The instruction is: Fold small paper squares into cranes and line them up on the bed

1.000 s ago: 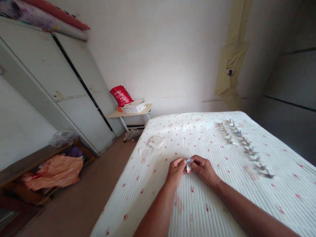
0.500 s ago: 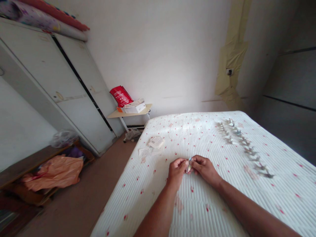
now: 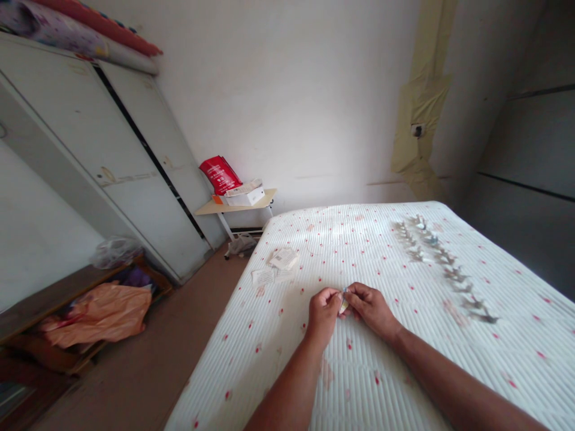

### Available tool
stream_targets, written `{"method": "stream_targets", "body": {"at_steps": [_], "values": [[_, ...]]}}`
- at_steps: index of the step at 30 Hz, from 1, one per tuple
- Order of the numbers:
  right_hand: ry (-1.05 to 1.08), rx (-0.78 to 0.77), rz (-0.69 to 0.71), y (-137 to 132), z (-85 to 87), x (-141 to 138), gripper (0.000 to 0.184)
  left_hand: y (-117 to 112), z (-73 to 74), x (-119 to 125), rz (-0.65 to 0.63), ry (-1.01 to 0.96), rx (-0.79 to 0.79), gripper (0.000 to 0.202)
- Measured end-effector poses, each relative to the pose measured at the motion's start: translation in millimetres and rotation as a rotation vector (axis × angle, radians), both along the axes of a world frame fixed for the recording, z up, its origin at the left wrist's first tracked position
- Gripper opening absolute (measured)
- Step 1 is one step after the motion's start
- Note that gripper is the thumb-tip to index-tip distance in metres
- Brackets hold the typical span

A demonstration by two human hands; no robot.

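Between my fingertips is a small folded piece of paper (image 3: 344,303), pale with a bluish tip. My left hand (image 3: 324,310) pinches it from the left side, and my right hand (image 3: 369,305) from the right. Both hands are close together just above the bed (image 3: 350,371); the fingers hide much of the paper. To the right lie two rows of small folded paper figures (image 3: 453,275), blurred, which look like birds. Left of my hands, several printed paper squares (image 3: 284,258) lie loosely overlapped on the bed cover.
Beyond the bed's left edge, a small table (image 3: 211,208) bears a red bag (image 3: 220,175) and a white box (image 3: 246,196). A grey cabinet (image 3: 130,149) stands at left, near a low wooden shelf with an orange plastic bag (image 3: 101,314). A wall socket (image 3: 418,130) is at the back.
My fingers have shifted slightly around the folded paper, and its visible part has tilted a little. The paper figures and squares have not moved.
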State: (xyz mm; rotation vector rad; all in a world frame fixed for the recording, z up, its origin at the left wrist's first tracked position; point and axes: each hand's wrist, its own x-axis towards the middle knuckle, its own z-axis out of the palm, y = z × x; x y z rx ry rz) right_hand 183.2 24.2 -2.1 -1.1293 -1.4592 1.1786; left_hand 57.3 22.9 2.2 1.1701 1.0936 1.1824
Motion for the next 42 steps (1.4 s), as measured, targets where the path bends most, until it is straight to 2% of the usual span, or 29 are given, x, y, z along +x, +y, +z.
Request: {"method": "stream_targets", "body": {"at_steps": [5,12,15,20,26,31,34,38,42], "values": [[0.001,0.011,0.016,-1,0.1,0,0.025,1,-3.1,0,0.021,0.015,0.015,0.018],[-0.124,0.075,-0.073,0,1.4,1,0.03,1,-5.7,-1,-0.008,0.027,0.053,0.015],[-0.136,0.09,-0.074,2,-2.5,2,0.03,1,-7.0,-1,-0.017,0.024,0.044,0.018],[-0.201,0.164,-0.094,4,-7.5,4,0.028,2,-8.6,-3,-0.083,-0.009,0.014,0.036],[-0.261,0.219,-0.123,4,-8.4,4,0.025,1,-10.1,-2,-0.096,0.003,0.059,0.035],[-0.162,0.168,-0.104,6,-11.4,7,0.017,-2,-8.5,-4,-0.081,0.071,0.132,0.041],[-0.136,0.12,-0.095,8,-10.0,10,0.027,-3,-6.5,-7,-0.074,0.143,0.209,0.047],[-0.104,0.062,0.001,7,-4.8,12,0.022,-5,-3.3,-9,-0.058,0.221,0.25,0.05],[-0.043,0.042,0.006,5,-0.9,12,0.026,-4,-4.7,-8,-0.08,0.242,0.266,0.053]]}}
